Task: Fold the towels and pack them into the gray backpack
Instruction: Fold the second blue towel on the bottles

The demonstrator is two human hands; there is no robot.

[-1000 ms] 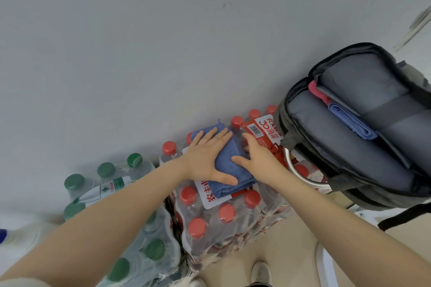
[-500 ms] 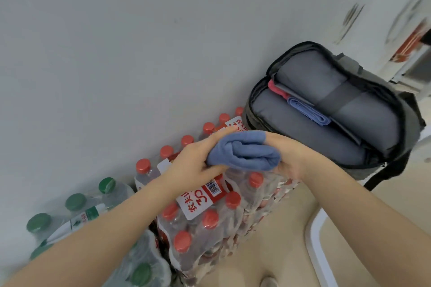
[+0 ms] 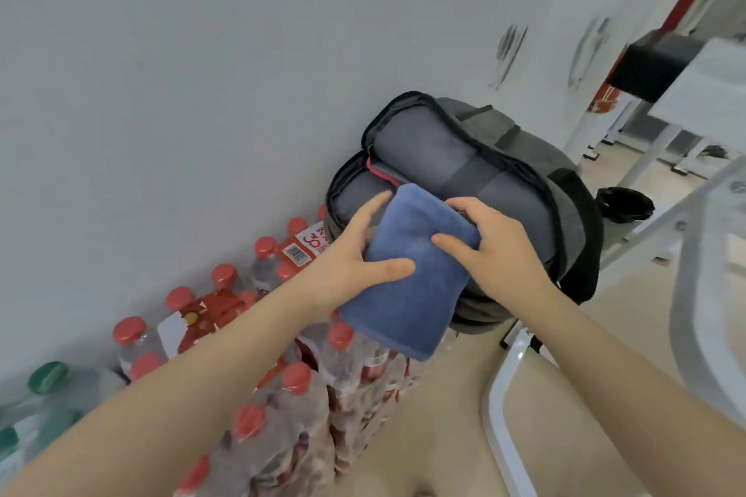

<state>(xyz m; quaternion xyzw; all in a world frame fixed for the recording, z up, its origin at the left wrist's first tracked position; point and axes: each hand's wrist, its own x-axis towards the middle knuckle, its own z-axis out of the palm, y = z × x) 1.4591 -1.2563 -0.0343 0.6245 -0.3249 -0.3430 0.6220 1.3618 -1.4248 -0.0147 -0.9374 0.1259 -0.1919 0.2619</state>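
I see left hand [image 3: 355,254] and right hand [image 3: 496,246] both gripping the folded blue towel [image 3: 407,286] | towel held at the open mouth of the gray backpack [image 3: 533,173] | red-capped water bottle packs [image 3: 282,395] below

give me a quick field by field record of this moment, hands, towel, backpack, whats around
left hand: grips the left edge of the blue towel, thumb on top
right hand: grips the right edge of the same towel
blue towel: folded into a thick pad, held in the air, its top end at the backpack's opening
gray backpack: unzipped and open, next to the wall
inside the backpack: a pink edge shows in the open gap
water bottles: shrink-wrapped, red caps, below the towel
green-capped bottles: far left
stage: towel folded, not yet packed
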